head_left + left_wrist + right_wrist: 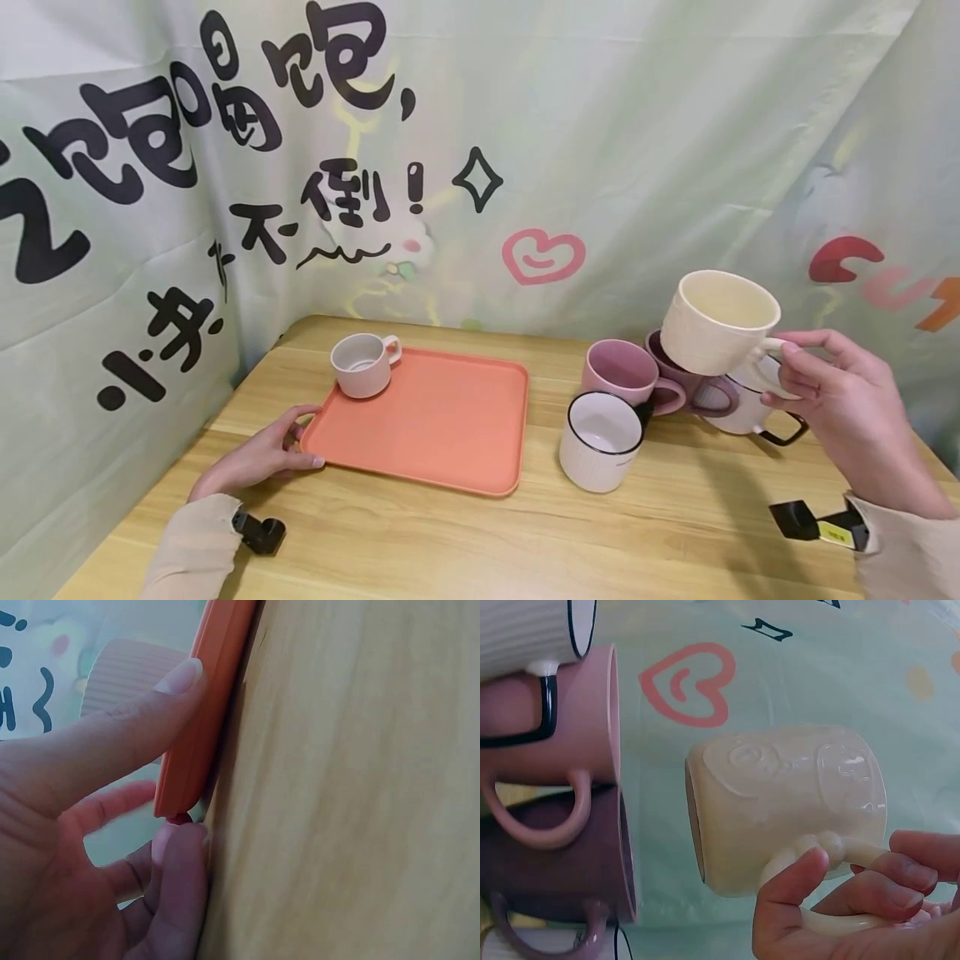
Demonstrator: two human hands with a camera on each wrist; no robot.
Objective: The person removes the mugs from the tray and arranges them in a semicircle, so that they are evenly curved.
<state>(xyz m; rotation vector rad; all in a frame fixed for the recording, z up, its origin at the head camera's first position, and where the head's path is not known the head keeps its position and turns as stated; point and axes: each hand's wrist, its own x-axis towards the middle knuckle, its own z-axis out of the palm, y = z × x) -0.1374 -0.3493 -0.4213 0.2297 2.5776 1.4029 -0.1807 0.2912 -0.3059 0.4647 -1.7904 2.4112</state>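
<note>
Cream mug [720, 321] raised above the desk [420, 542], toward its rear right corner and apart from the vessels beneath. The right hand [847, 387] is clamped on the handle alone, its fingers curled about the loop; with the body unsupported, a loosening pinch or a turn of the wrist would probably tip the mug. Nearest below are the dark purple mug [555, 855], the pink mug [618, 367] and, farther right, a white mug with a black handle [750, 417]; a low sideways path could knock their rims, chipping one or toppling it. Toward the desk's front edge from these, the black-rimmed white mug [600, 454] stands between the cluster and the orange tray [427, 425], where a trailing sleeve might catch it. The left hand [258, 454] grips the tray at its front left corner, thumb and fingers closed about the rim. Were that corner lifted or jerked, the grey mug [362, 371], upright in the tray's rear left corner, would likely slide or tilt.
</note>
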